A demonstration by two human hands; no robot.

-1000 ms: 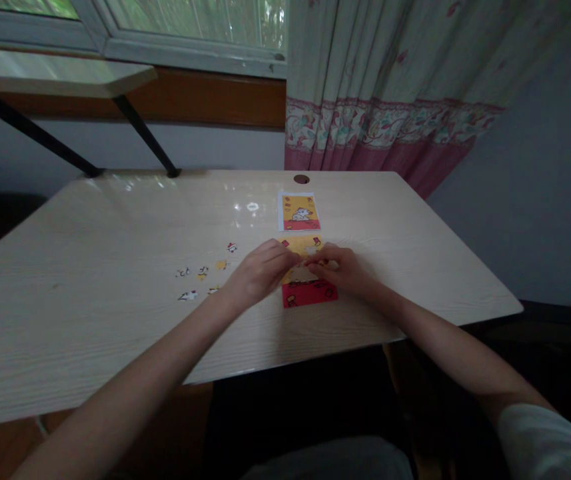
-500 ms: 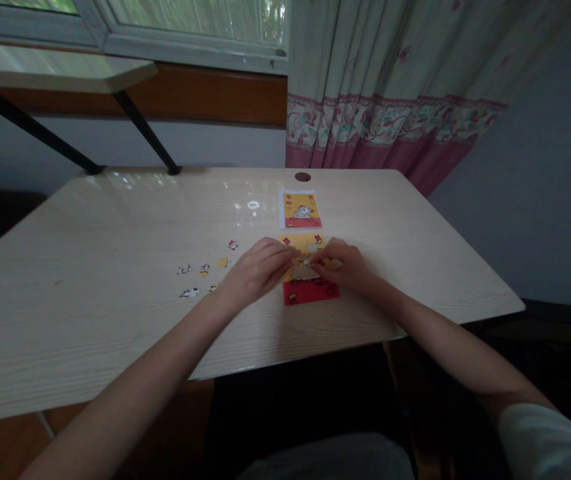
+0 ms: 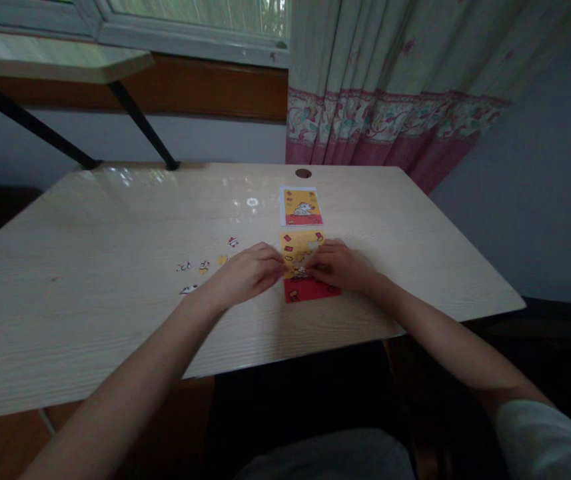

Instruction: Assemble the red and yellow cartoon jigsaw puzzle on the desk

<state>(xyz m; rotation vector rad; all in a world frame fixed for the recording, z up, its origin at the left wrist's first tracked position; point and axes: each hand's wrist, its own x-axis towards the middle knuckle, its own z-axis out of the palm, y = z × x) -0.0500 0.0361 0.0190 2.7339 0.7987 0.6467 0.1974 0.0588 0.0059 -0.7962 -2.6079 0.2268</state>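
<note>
A partly filled jigsaw puzzle (image 3: 310,291), yellow above and red below, lies on the table with a bare gap around its middle. My right hand (image 3: 342,265) is over its right side, finger and thumb pinched on a small puzzle piece (image 3: 300,271) low in the gap. At the puzzle's left edge is my left hand (image 3: 255,270), fingers drawn together; what they hold, if anything, is hidden. Several loose pieces lie left of that hand, among them a white-and-black piece (image 3: 188,289) and a yellow piece (image 3: 222,259).
Just beyond the puzzle lies a picture card (image 3: 303,207) showing a white animal on yellow and red. The pale wooden table (image 3: 115,267) has a round cable hole (image 3: 304,173) near its back edge. A raised shelf (image 3: 60,59) stands at back left, a curtain (image 3: 365,113) behind.
My left hand has drawn back left from the gap to the puzzle's edge. My right hand has moved slightly down and left with the piece, now lower in the gap.
</note>
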